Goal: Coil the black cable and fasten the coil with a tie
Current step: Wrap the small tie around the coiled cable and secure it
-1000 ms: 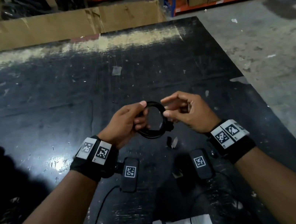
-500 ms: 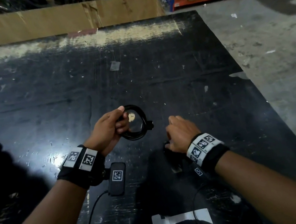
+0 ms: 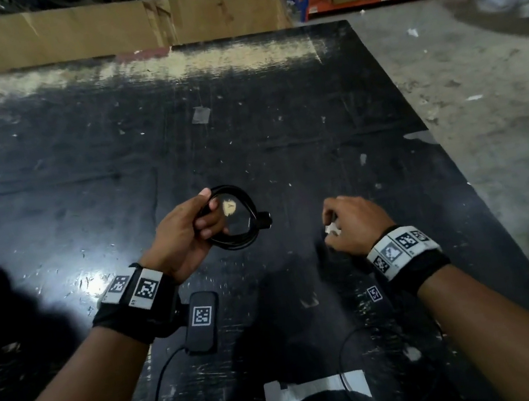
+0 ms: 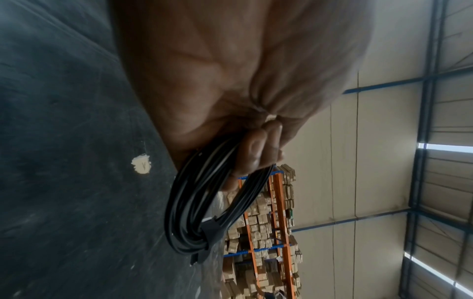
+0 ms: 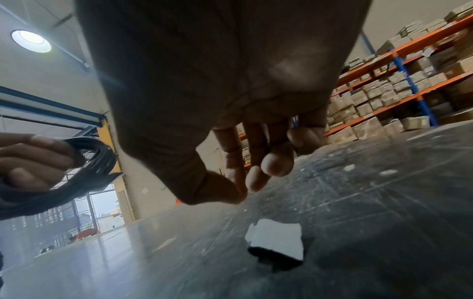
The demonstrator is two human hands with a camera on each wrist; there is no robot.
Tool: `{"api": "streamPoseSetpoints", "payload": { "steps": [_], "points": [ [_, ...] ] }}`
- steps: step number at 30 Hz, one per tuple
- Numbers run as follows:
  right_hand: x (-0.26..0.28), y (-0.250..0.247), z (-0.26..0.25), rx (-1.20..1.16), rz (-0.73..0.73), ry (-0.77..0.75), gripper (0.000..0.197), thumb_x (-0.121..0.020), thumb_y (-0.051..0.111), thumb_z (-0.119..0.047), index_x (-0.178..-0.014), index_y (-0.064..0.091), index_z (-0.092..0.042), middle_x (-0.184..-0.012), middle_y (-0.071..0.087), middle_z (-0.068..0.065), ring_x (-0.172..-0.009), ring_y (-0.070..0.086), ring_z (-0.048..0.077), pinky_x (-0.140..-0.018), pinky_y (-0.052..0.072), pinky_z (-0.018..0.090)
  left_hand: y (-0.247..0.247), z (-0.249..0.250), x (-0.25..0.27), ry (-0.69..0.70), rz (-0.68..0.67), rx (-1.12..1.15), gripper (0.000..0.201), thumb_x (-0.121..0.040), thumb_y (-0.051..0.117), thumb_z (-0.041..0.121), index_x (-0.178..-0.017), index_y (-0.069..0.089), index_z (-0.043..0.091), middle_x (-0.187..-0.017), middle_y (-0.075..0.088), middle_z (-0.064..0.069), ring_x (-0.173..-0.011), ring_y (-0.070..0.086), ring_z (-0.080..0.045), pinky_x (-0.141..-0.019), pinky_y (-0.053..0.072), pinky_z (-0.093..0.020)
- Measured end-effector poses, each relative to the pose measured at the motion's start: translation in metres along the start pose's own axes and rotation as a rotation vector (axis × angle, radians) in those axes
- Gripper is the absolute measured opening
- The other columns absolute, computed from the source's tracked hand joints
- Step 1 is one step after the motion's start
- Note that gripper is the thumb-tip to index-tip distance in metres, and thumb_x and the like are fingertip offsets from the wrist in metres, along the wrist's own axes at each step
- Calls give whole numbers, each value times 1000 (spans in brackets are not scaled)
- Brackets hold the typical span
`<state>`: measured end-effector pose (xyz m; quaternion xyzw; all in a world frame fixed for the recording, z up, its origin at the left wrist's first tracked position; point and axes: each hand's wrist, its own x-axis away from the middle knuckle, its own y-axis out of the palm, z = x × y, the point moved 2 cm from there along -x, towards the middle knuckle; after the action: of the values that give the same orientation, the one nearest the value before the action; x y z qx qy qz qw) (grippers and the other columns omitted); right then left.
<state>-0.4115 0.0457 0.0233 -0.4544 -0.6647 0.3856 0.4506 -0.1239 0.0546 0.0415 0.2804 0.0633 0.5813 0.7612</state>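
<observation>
Cable [image 3: 235, 219], black, sits wound in a small ring held above the dark table [image 3: 278, 121] by the left hand [image 3: 182, 237], fingers and thumb curled round one side of the loops. A black band [image 4: 208, 232] already crosses the strands on the far side, seen in the left wrist view; whether it is fully closed I cannot tell. Right hand [image 3: 353, 224] is low over the table, well apart from the ring, thumb and forefinger near each other over a small white scrap [image 5: 276, 240]; head view suggests something pale at the fingers, but a grip is not clear. Judgement: keep the left grip firm so loops stay stacked, bring the tie across the bundle and cinch snug.
</observation>
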Motion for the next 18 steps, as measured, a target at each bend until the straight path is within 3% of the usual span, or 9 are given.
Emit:
{"api": "streamPoseSetpoints", "payload": {
  "steps": [7,11,15,18],
  "points": [
    [4,-6,20,-33,107,74,15,-77,65,-21,-90,60,-27,-100,63,-3,-93,64,25,-79,54,38,8,-18,1,-40,-6,-51,36,-108,38,29,-78,52,16,-53,32,12,-47,30,-7,-72,43,-32],
    [3,2,29,-58,79,84,32,-78,66,-17,-108,60,-28,-111,60,-1,-101,66,26,-85,57,43,14,-23,2,-49,-11,-77,35,-108,39,28,-78,52,15,-53,32,11,-46,32,-6,-70,46,-30],
    [1,15,28,-51,1,8,53,-75,70,-28,-126,55,-35,-114,51,-3,-106,57,19,-86,56,41,17,-28,2,-61,-18,-98,35,-107,40,28,-79,53,14,-54,32,10,-47,33,-7,-71,47,-31],
    [-2,24,23,6,37,-33,40,-78,71,-26,-117,61,-28,-108,55,-2,-107,56,21,-85,51,35,20,-31,2,-63,-32,-120,33,-106,42,28,-78,54,14,-54,34,11,-47,33,-7,-74,43,-34]
  ]
}}
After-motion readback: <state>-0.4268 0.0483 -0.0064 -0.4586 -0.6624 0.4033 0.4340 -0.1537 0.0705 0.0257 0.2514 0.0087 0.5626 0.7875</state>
